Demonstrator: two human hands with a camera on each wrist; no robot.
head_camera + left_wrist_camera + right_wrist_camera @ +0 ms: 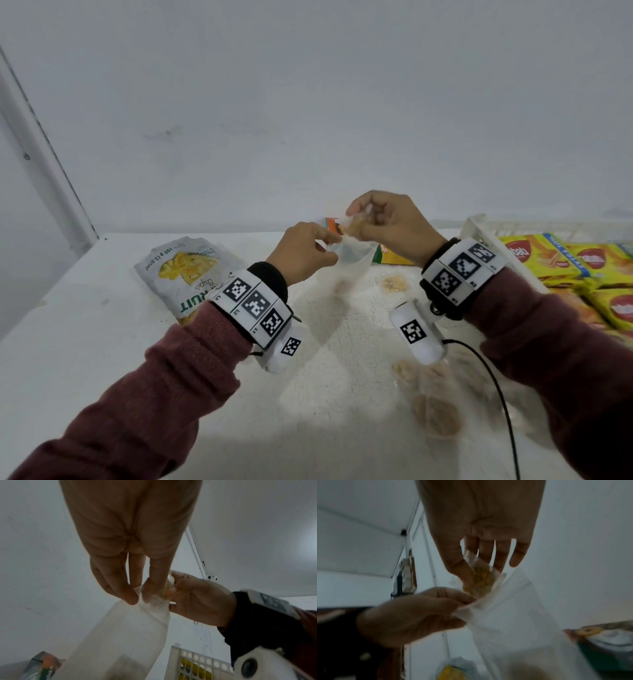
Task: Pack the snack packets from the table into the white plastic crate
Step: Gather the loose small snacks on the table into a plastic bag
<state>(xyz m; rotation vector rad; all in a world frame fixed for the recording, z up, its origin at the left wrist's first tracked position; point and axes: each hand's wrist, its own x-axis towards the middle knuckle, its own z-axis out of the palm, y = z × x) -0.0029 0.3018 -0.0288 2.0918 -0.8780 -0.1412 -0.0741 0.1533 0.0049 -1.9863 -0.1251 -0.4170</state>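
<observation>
1. Pinching the top rim of a clear, thin plastic bag point(352, 255), the left hand point(301, 251) holds it raised above the white table point(85, 342); thumb and fingertips point(130, 599) press the film together at one corner of the mouth.
2. Right hand point(387, 222) pinches a small clear sachet of yellow-brown snack pieces point(479, 580) between thumb and forefinger, just above the bag's mouth; remaining fingers are loosely spread.
3. Judgement: the bag is light, limp and slippery, and it hangs in soft folds. Best held at the rim, where the film bunches. The sachet looks light and crinkly, with contents probably brittle, so a hold on the sealed edge seems safest.
4. More clear sachets of pale snack pieces point(435, 411) lie on the table near the right forearm, blurred.
5. A glossy grey pouch printed with yellow fruit chips point(185, 274) lies flat to the left.
6. White perforated plastic crate point(479, 229) stands at far right, already holding glossy yellow packets point(548, 260).
7. Behind the hands, an orange packet point(334, 226) and a green-yellow one point(387, 257) are partly hidden.
</observation>
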